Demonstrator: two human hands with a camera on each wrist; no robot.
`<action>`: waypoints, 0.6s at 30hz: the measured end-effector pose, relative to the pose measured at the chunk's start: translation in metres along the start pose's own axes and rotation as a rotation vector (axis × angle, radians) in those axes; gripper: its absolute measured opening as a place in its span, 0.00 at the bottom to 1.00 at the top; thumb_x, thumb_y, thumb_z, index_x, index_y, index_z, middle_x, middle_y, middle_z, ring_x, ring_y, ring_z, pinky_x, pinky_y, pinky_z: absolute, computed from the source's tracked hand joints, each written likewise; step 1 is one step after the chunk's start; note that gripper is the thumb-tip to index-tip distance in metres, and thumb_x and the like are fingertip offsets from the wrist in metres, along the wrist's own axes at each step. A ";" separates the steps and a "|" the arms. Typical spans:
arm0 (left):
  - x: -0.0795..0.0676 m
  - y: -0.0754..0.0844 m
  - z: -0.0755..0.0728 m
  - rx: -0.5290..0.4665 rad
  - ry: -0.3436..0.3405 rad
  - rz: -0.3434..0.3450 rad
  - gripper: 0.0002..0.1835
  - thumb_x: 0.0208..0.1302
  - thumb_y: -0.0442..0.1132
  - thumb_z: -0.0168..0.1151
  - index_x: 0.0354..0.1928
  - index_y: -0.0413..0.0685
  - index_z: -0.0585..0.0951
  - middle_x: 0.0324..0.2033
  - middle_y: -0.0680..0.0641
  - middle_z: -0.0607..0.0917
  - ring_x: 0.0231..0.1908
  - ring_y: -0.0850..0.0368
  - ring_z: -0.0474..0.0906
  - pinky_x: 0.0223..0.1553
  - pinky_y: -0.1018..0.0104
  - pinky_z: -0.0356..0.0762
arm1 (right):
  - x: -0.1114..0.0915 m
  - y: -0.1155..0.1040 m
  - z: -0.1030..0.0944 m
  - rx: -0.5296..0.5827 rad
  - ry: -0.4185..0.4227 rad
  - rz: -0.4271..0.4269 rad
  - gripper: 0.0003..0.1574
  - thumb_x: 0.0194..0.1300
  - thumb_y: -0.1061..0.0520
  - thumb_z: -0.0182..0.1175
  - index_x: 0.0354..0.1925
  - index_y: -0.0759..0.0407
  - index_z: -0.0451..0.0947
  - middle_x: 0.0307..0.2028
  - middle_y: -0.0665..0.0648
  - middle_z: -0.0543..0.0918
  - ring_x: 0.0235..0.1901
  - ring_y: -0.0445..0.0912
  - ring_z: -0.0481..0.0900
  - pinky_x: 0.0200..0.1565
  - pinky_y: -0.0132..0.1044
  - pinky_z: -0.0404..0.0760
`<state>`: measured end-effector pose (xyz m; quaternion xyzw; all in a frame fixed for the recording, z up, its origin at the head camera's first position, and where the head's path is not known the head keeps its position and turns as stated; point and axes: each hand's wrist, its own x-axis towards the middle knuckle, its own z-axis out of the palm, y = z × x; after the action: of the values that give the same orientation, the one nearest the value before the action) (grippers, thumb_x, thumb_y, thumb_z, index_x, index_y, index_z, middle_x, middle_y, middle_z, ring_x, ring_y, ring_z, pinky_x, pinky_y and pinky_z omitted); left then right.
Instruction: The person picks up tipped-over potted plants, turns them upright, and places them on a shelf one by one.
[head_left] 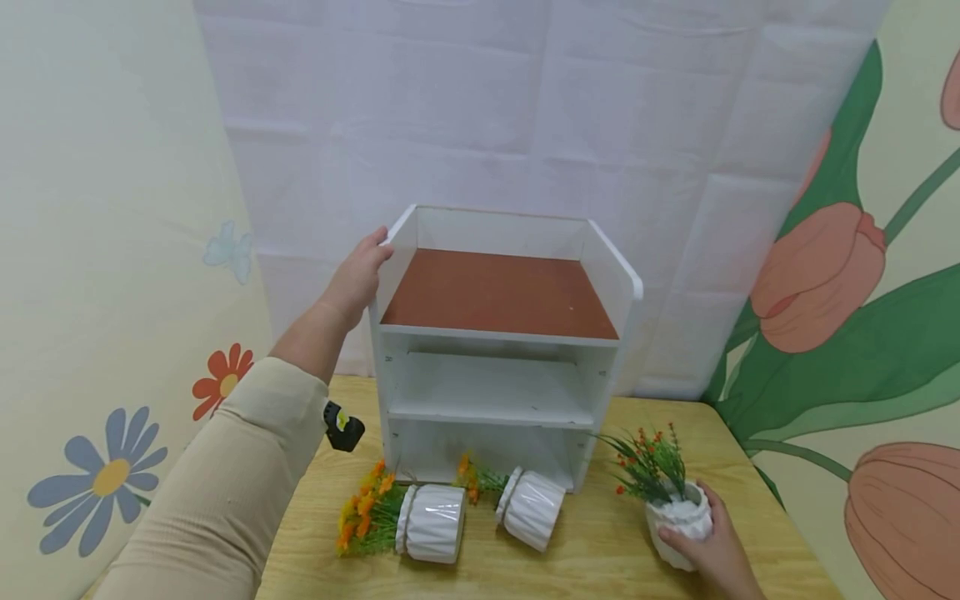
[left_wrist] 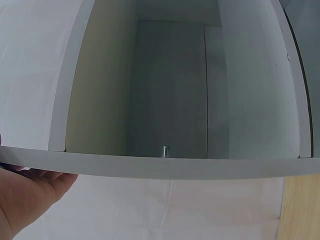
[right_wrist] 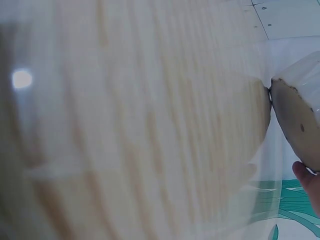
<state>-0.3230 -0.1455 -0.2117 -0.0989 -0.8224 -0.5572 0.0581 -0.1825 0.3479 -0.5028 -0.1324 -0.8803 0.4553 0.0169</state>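
Observation:
A small white shelf unit [head_left: 495, 417] with a brown top board stands on the table. My left hand [head_left: 358, 279] grips the upper edge of its left side panel; in the left wrist view the fingers [left_wrist: 60, 184] lie along the panel's outer face. At the right, my right hand [head_left: 708, 537] holds a white ribbed flowerpot [head_left: 678, 521] with green leaves and small red flowers. The right wrist view shows the pot's base [right_wrist: 297, 122] tilted, its edge right at the tabletop, with a fingertip [right_wrist: 302, 172] against it.
Two more white pots lie on their sides before the shelf: one [head_left: 435, 523] with orange and yellow flowers, one [head_left: 532, 508] with a smaller orange bunch. A white cloth [head_left: 480, 108] hangs behind. The wooden table [head_left: 600, 567] meets painted walls on both sides.

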 end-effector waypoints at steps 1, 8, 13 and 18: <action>0.000 0.000 0.000 0.001 0.000 -0.002 0.32 0.78 0.50 0.30 0.79 0.56 0.40 0.77 0.42 0.50 0.74 0.40 0.51 0.70 0.33 0.49 | 0.000 0.000 0.000 0.003 -0.002 0.002 0.72 0.52 0.45 0.74 0.76 0.66 0.37 0.70 0.75 0.54 0.66 0.69 0.59 0.64 0.64 0.63; -0.001 0.000 0.000 0.000 -0.001 -0.002 0.32 0.77 0.51 0.30 0.79 0.57 0.40 0.77 0.43 0.50 0.74 0.40 0.51 0.70 0.33 0.50 | -0.001 0.001 -0.002 -0.021 -0.019 0.044 0.74 0.52 0.41 0.73 0.76 0.65 0.35 0.70 0.76 0.53 0.67 0.71 0.58 0.64 0.66 0.62; 0.001 0.000 0.001 0.001 -0.002 0.000 0.32 0.77 0.52 0.30 0.79 0.58 0.40 0.78 0.44 0.49 0.74 0.40 0.51 0.70 0.33 0.50 | -0.001 0.006 -0.005 -0.064 -0.032 0.083 0.76 0.52 0.38 0.72 0.75 0.65 0.33 0.70 0.80 0.50 0.66 0.75 0.56 0.64 0.68 0.60; 0.003 -0.001 0.001 -0.008 -0.010 0.002 0.32 0.78 0.52 0.30 0.79 0.58 0.40 0.78 0.45 0.49 0.74 0.41 0.50 0.70 0.33 0.50 | 0.000 0.012 -0.007 -0.074 -0.039 0.114 0.78 0.51 0.36 0.72 0.75 0.66 0.31 0.68 0.82 0.50 0.64 0.76 0.58 0.63 0.69 0.61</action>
<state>-0.3258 -0.1442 -0.2121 -0.1025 -0.8204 -0.5599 0.0543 -0.1789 0.3602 -0.5080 -0.1740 -0.8876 0.4254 -0.0310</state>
